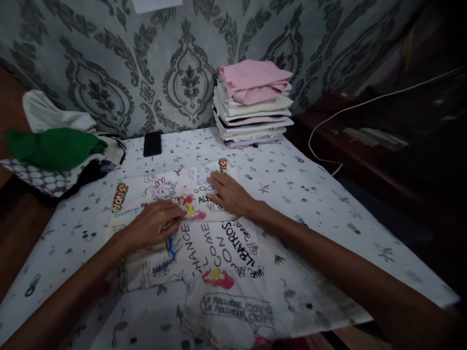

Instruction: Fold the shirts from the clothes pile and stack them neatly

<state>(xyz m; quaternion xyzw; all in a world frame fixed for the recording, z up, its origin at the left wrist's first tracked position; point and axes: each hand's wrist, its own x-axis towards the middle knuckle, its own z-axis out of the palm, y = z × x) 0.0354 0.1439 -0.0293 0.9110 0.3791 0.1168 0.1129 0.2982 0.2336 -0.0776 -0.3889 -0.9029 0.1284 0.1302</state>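
A white garment [226, 243] covered with coloured drawings and black marker lettering lies on the table in front of me, its far part folded over in a band. My left hand [155, 223] is closed at the band's near edge, thumb and fingers pinched together on the cloth. Fingers stretched out, my right hand [229, 192] lies flat on the right part of the band. The garment's lower part spreads toward me and reaches the table's near edge. Just what kind of garment it is, I cannot tell.
A stack of folded clothes [253, 109], pink on top, stands by the wall. At the left sits a loose heap with a green cloth [56, 148]. A black phone [152, 144] lies near the wall. A white cable [328, 121] hangs beyond the right edge of the patterned tablecloth [328, 209].
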